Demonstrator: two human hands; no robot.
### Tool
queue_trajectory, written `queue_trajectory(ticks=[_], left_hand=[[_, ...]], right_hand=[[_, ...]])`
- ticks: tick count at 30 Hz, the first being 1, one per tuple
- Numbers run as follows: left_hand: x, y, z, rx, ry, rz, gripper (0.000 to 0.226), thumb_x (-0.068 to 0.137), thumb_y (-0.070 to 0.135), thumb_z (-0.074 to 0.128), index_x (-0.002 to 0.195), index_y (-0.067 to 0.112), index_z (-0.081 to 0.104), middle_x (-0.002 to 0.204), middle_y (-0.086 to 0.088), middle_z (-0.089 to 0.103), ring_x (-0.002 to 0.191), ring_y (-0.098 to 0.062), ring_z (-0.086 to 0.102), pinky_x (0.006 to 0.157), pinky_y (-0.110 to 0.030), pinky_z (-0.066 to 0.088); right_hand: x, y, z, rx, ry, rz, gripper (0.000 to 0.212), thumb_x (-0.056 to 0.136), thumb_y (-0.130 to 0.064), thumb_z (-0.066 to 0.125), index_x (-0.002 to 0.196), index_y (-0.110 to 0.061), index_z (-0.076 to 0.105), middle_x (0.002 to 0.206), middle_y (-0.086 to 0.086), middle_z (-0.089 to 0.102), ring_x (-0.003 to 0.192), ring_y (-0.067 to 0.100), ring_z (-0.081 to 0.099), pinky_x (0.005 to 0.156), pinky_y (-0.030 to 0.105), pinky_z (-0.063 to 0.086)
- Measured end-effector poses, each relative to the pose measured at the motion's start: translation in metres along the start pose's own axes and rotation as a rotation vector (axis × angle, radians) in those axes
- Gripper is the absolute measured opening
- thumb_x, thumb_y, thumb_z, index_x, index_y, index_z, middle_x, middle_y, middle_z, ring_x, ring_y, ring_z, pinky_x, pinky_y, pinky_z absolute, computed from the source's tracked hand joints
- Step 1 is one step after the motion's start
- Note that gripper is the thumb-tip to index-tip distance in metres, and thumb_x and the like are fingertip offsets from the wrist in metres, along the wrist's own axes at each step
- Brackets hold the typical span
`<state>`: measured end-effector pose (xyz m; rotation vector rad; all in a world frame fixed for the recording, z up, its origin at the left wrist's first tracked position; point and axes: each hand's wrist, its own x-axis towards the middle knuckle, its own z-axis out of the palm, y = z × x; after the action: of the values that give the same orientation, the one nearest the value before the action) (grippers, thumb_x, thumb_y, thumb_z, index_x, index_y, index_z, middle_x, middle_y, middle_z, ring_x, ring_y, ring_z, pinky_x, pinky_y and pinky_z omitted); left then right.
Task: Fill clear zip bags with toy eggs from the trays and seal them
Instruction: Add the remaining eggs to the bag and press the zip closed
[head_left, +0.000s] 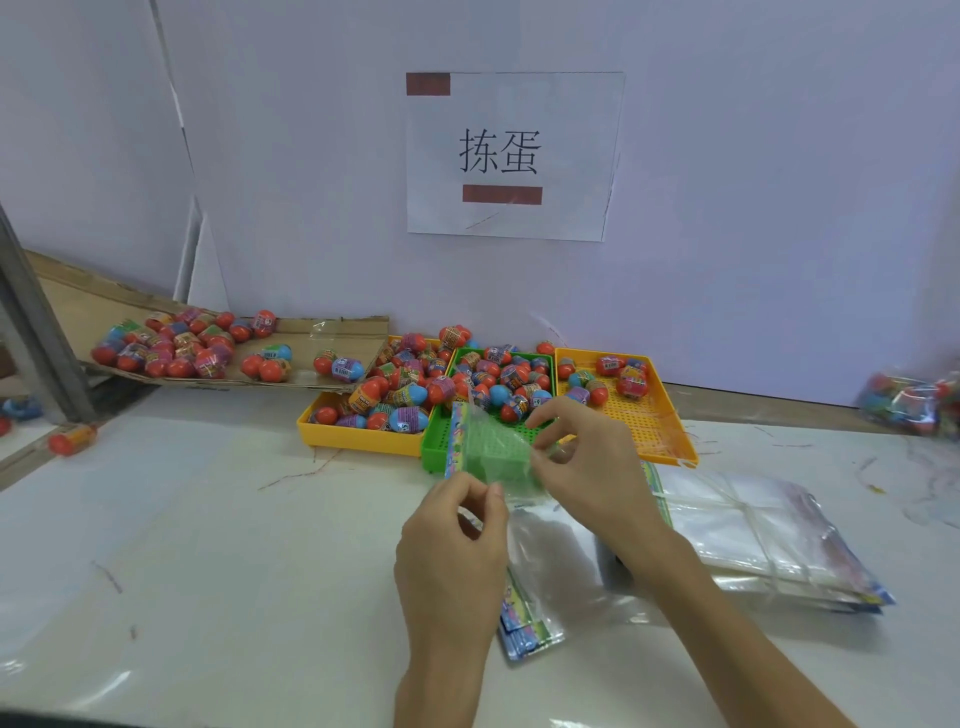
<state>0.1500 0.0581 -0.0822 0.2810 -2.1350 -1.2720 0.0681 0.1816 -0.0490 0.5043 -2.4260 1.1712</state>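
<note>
1. My left hand (457, 525) and right hand (582, 457) pinch an empty clear zip bag (493, 447), held above the desk's middle.
2. Toy eggs (415, 384) remain in trays (363, 439) toward the far edge; filling and sealing not yet begun.

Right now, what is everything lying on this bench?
Trays: three, yellow, green, yellow, side by side at the back.
Toy eggs: many, red, blue, purple, in the trays.
Cardboard flap: one, brown, back left, with more eggs.
Loose egg: one, red-orange, far left.
Bag stack: clear, right.
Filled bag: far right edge.
Sign: white, on the wall.
Clear zip bag: one, held over the green tray.
Left hand, right hand: both pinching that bag.
</note>
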Motion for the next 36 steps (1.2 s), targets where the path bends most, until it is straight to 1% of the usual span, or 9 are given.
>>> queue_trajectory(ticks=[3,9,13,15,19,23,26,30,36], left_hand=[[-0.001,0.0,0.0,0.007,0.008,-0.007,0.029,0.094,0.032,0.068,0.068,0.025,0.055,0.067,0.012,0.061,0.067,-0.008,0.059,0.056,-0.03,0.047],[0.0,0.001,0.001,-0.069,-0.014,0.071,0.028,0.094,0.026,0.069,0.068,0.025,0.057,0.067,0.011,0.06,0.068,-0.011,0.06,0.057,-0.024,0.046],[0.0,0.005,0.0,-0.24,-0.053,0.114,0.021,0.093,0.026,0.071,0.074,0.029,0.063,0.077,0.012,0.064,0.077,-0.01,0.064,0.062,-0.017,0.048],[0.001,0.005,-0.001,-0.346,-0.087,0.097,0.024,0.092,0.039,0.068,0.072,0.027,0.065,0.074,0.009,0.066,0.074,-0.011,0.065,0.062,-0.015,0.047],[0.003,0.006,-0.003,-0.447,-0.212,-0.071,0.056,0.077,0.068,0.057,0.061,0.014,0.061,0.061,-0.002,0.062,0.059,-0.008,0.058,0.059,-0.019,0.044],[0.009,0.008,-0.009,-0.709,-0.314,-0.32,0.071,0.062,0.073,0.066,0.115,0.026,0.067,0.106,0.005,0.075,0.099,-0.011,0.072,0.082,-0.029,0.053],[0.01,0.009,-0.019,-1.056,-0.274,-0.349,0.071,0.077,0.058,0.068,0.138,0.024,0.059,0.129,-0.007,0.069,0.117,-0.022,0.066,0.094,-0.037,0.049],[0.009,0.01,-0.028,-1.262,-0.215,-0.337,0.101,0.068,0.06,0.082,0.152,0.017,0.044,0.144,-0.009,0.059,0.134,-0.029,0.055,0.106,-0.048,0.043],[0.01,0.008,-0.031,-1.461,-0.072,-0.33,0.058,0.089,0.031,0.053,0.144,0.014,0.053,0.119,-0.012,0.069,0.115,-0.033,0.067,0.087,-0.043,0.058]], right_hand=[[-0.004,-0.006,0.006,-0.048,-0.06,-0.04,0.027,0.084,-0.006,0.068,0.102,-0.025,0.073,0.08,-0.011,0.068,0.064,0.005,0.063,0.06,0.018,0.051],[-0.001,-0.006,0.001,0.056,-0.052,0.051,0.041,0.081,0.01,0.062,0.107,-0.019,0.077,0.089,-0.004,0.071,0.06,-0.005,0.061,0.055,0.013,0.046],[-0.001,-0.013,0.0,0.392,-0.062,0.181,0.04,0.085,0.015,0.056,0.101,-0.014,0.077,0.089,-0.001,0.077,0.067,0.021,0.074,0.066,0.039,0.063],[0.001,-0.013,-0.001,0.571,-0.061,0.276,0.038,0.088,0.014,0.057,0.102,-0.014,0.078,0.098,0.006,0.078,0.077,0.027,0.075,0.071,0.039,0.063],[0.01,-0.006,-0.01,1.083,-0.149,0.533,0.04,0.089,0.015,0.051,0.12,-0.004,0.069,0.119,0.018,0.072,0.102,0.029,0.072,0.074,0.029,0.059],[0.007,-0.011,-0.01,1.418,-0.409,0.564,0.053,0.069,0.006,0.066,0.122,0.0,0.063,0.109,0.018,0.074,0.092,0.023,0.075,0.071,0.026,0.06],[-0.001,-0.02,0.0,1.334,-0.65,0.556,0.048,0.065,0.008,0.066,0.111,-0.003,0.074,0.106,0.018,0.073,0.089,0.025,0.073,0.076,0.028,0.062],[-0.008,-0.029,0.011,1.125,-0.768,0.561,0.037,0.075,0.013,0.062,0.11,0.003,0.068,0.097,0.015,0.07,0.077,0.021,0.067,0.063,0.025,0.06],[-0.015,-0.032,0.016,0.697,-0.674,0.431,0.021,0.085,0.01,0.069,0.081,-0.009,0.064,0.073,0.005,0.068,0.059,0.019,0.067,0.05,0.027,0.055]])
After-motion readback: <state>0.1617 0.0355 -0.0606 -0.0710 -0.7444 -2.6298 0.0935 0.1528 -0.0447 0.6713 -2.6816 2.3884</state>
